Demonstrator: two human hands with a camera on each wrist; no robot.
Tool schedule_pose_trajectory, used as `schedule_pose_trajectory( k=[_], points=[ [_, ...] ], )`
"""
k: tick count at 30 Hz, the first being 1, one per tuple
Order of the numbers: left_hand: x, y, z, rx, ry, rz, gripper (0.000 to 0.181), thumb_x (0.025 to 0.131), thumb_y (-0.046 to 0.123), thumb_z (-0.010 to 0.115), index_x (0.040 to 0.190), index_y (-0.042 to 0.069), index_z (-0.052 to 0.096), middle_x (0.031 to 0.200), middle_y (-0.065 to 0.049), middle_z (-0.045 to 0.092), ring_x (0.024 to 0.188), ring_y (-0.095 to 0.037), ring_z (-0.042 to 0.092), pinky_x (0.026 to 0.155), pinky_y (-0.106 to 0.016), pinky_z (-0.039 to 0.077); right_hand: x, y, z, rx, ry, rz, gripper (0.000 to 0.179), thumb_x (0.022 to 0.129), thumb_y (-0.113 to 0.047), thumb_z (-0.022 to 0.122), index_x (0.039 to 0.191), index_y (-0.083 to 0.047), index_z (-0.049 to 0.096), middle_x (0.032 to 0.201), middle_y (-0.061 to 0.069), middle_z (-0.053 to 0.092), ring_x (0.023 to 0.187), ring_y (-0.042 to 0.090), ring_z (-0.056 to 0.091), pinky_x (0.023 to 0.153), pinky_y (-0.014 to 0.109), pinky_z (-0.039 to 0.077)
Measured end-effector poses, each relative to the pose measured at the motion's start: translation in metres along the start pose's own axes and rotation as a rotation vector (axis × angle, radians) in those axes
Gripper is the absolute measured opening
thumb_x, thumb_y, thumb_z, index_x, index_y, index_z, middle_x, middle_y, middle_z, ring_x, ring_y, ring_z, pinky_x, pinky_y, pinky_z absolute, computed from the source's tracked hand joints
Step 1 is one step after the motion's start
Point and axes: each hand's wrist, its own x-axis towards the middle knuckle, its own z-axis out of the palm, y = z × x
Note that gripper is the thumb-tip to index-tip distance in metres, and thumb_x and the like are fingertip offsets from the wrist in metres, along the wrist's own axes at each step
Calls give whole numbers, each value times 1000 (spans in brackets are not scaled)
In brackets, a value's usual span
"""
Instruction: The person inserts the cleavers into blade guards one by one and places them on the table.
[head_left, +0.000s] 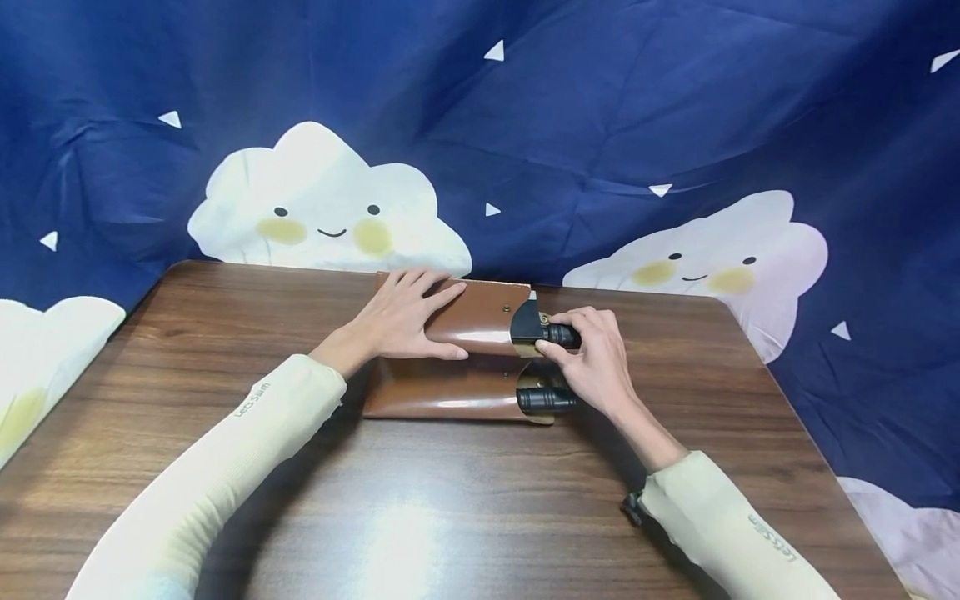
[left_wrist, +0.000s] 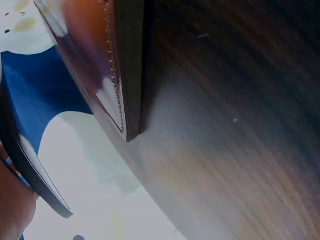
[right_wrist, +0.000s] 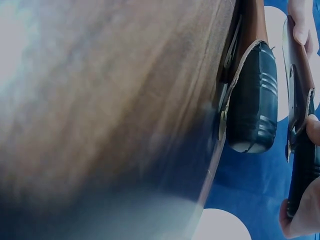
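Observation:
Two brown leather sheaths show, one behind the other. My left hand (head_left: 408,321) holds the far sheath (head_left: 487,312) across its left part, fingers spread over the top and thumb along the near edge. At its right mouth, my right hand (head_left: 600,354) pinches a black ribbed handle (head_left: 564,335). A flat black part (head_left: 527,321) shows beside that handle in the sheath's opening. Both wrist views show this sheath raised off the table. The near sheath (head_left: 442,392) lies flat, another black ribbed handle (right_wrist: 257,100) sticking out of its mouth.
Brown wood-grain table (head_left: 420,500) spreads under both arms. Behind its far edge hangs a dark blue curtain (head_left: 562,108) with white smiling clouds. A small black device (head_left: 633,508) sits at the right sleeve's cuff.

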Motion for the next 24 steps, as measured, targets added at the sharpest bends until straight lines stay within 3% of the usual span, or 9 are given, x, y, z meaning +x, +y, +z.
schedule_pose_trajectory(
  k=[8, 14, 24],
  points=[
    [0, -3, 4, -5, -22, -9, 105, 77, 85, 56, 155, 16, 44, 152, -16, 42, 139, -34, 35, 114, -53, 24, 12, 3, 2, 16, -94, 120, 31, 78, -15, 88, 103, -5, 74, 101, 10, 67, 98, 31, 49, 83, 42, 38],
    [1, -10, 11, -19, -77, -30, 104, 80, 84, 55, 158, 17, 39, 157, -17, 37, 144, -36, 32, 117, -58, 20, 17, 5, 8, 19, -158, 189, 29, 80, -17, 87, 103, -5, 73, 104, 11, 67, 104, 33, 49, 88, 44, 38],
    [13, -23, 24, -61, -168, -71, 102, 82, 83, 53, 160, 19, 35, 161, -15, 31, 150, -31, 24, 120, -58, 11, 33, 19, 17, 55, -231, 300, 30, 81, -20, 86, 103, -5, 73, 103, 13, 66, 106, 34, 50, 91, 46, 40]
  ],
)
